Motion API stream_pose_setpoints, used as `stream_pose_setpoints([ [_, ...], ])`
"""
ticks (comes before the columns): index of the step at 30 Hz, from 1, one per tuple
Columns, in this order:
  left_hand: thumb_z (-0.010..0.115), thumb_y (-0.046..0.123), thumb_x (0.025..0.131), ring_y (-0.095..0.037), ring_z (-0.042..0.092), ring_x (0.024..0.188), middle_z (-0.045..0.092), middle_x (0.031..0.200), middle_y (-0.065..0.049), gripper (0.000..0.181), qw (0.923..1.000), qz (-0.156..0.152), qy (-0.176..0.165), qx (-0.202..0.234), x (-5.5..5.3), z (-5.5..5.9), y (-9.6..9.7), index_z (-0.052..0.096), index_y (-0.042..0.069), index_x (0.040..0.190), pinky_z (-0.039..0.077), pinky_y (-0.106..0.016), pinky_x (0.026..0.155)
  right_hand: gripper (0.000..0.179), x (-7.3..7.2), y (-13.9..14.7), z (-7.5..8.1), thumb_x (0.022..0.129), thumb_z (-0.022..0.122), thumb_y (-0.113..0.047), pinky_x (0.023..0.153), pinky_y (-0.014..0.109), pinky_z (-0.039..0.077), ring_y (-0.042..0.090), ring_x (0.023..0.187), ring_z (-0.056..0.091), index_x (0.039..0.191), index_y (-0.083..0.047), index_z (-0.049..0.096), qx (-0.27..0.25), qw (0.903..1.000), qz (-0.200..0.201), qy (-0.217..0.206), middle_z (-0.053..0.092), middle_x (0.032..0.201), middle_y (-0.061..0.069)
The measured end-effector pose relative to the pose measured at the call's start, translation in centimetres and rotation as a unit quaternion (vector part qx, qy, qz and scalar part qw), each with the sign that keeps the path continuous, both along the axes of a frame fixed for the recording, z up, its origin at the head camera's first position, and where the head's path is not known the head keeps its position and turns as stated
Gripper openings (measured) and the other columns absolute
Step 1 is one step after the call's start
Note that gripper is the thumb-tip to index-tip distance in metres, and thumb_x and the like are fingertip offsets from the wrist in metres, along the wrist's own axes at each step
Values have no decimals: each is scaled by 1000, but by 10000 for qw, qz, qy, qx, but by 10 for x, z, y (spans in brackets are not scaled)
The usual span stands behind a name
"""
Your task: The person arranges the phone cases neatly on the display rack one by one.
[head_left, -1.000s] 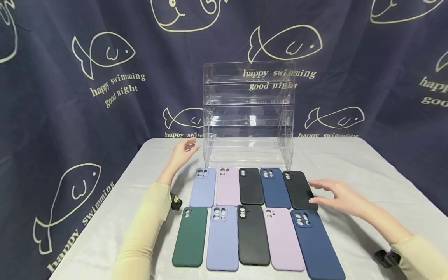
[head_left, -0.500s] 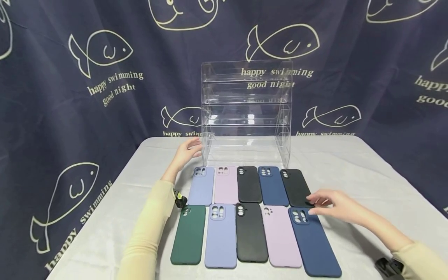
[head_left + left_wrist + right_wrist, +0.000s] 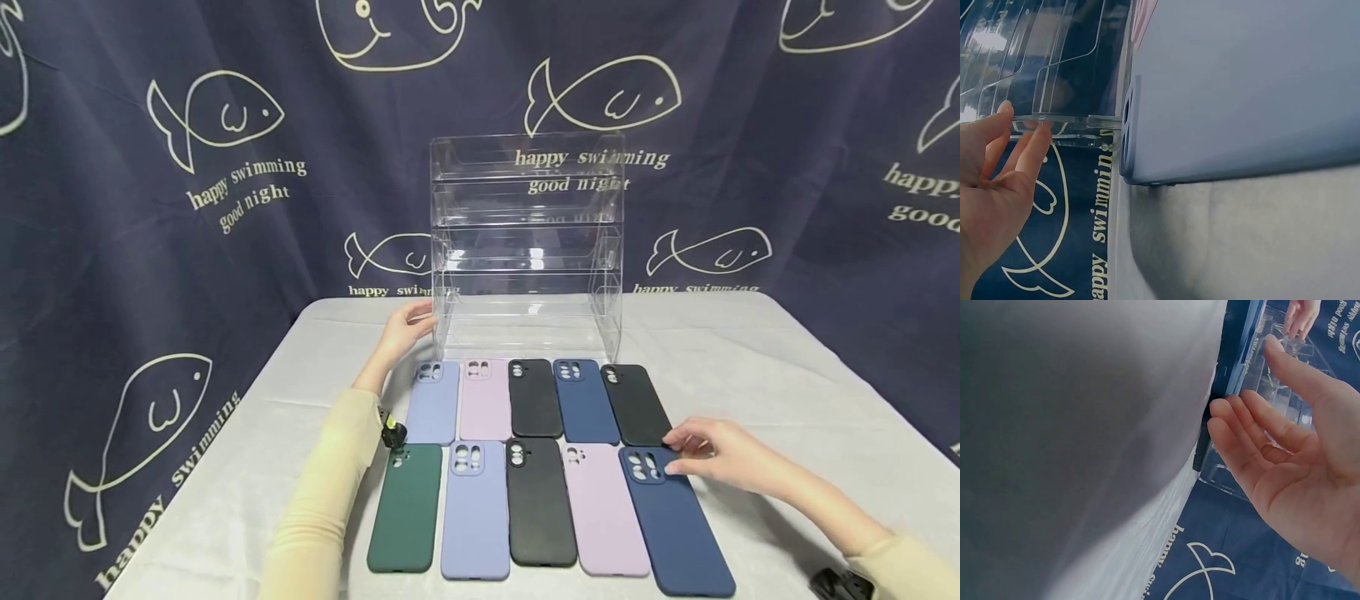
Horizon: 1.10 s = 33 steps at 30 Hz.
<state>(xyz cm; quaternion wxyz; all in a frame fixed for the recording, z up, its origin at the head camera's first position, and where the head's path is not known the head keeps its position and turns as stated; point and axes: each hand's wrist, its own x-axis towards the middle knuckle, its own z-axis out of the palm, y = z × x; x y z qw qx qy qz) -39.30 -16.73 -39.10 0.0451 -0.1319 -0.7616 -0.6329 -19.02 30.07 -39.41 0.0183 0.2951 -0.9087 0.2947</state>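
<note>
My left hand [image 3: 403, 335] touches the left side of a clear tiered rack [image 3: 527, 272], its fingers loosely bent at the rack's edge in the left wrist view. My right hand [image 3: 723, 454] hovers with thumb and fingers apart by the top right corner of a dark blue phone case [image 3: 682, 533]. Its fingertips are at the lower right corner of a black phone case [image 3: 637, 407]; contact is hard to tell. Two rows of phone cases lie before the rack, among them a green phone case [image 3: 406, 508], a light blue phone case [image 3: 476, 521] and a pink phone case [image 3: 606, 517].
The rack stands towards the back of a table with a white cloth [image 3: 750, 350]. A dark blue curtain [image 3: 360, 100] with fish drawings hangs behind. The back row also has a blue phone case [image 3: 587, 408] between two black ones.
My left hand has moved right to the rack's side. My right hand has come down from beside the black phone case to the dark blue phone case's top corner. The cases lie as before.
</note>
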Motion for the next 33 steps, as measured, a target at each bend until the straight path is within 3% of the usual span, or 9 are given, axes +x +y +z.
stream_pose_setpoints([
  [5, 57, 2, 91, -40, 50, 122, 47, 135, -27, 48, 9992, 10, -378, -145, 18, 18, 5, 41, -6, 135, 50, -35, 99, 29, 1, 0, 0, 75, 78, -18, 65, 20, 57, -3, 75, 57, 97, -3, 66, -30, 10000, 12, -94, 65, 86, -1],
  [8, 56, 1, 92, -41, 50, 121, 47, 136, -28, 47, 9993, -26, -365, -90, 17, 15, 4, 41, -6, 136, 50, -34, 99, 30, 1, -1, -2, 75, 78, -19, 66, 20, 57, -4, 76, 56, 97, -2, 66, -16, 9999, 30, -118, 64, 86, -2],
  [12, 57, 4, 91, -39, 51, 121, 48, 135, -26, 47, 9996, 35, -293, -8, 6, 3, 4, 42, -5, 135, 51, -32, 97, 33, 1, -1, -3, 72, 80, -20, 62, 19, 54, -5, 74, 52, 95, -1, 66, 111, 9999, -2, -125, 61, 83, -5],
  [17, 57, 7, 92, -37, 51, 121, 49, 135, -24, 47, 9993, 116, -276, -230, 8, 6, 5, 42, -4, 135, 51, -32, 98, 39, 2, -4, -3, 69, 82, -25, 55, 19, 46, -4, 68, 46, 91, -2, 61, 293, 9981, -256, -469, 57, 79, -5],
  [23, 57, 7, 92, -37, 52, 120, 49, 134, -25, 46, 9993, 164, -230, -248, 8, 5, 5, 43, -4, 135, 51, -32, 98, 50, 6, -5, -2, 69, 82, -29, 53, 18, 41, -3, 67, 42, 98, 3, 58, 457, 9945, -424, -846, 53, 80, 0],
  [29, 57, 7, 92, -37, 52, 121, 49, 134, -24, 46, 9993, 123, -243, -274, 7, 4, 6, 43, -3, 135, 50, -32, 98, 54, 9, -8, 0, 64, 84, -35, 54, 18, 40, -3, 68, 40, 96, 1, 61, 802, 9938, -513, -580, 50, 79, -2],
  [33, 57, 8, 92, -37, 52, 121, 50, 134, -24, 47, 9991, 117, -273, -294, 7, 4, 4, 43, -3, 135, 50, -32, 98, 51, 9, -9, -2, 62, 85, -33, 53, 18, 38, -2, 67, 39, 91, -2, 57, 647, 9949, -444, -640, 49, 78, 0],
])
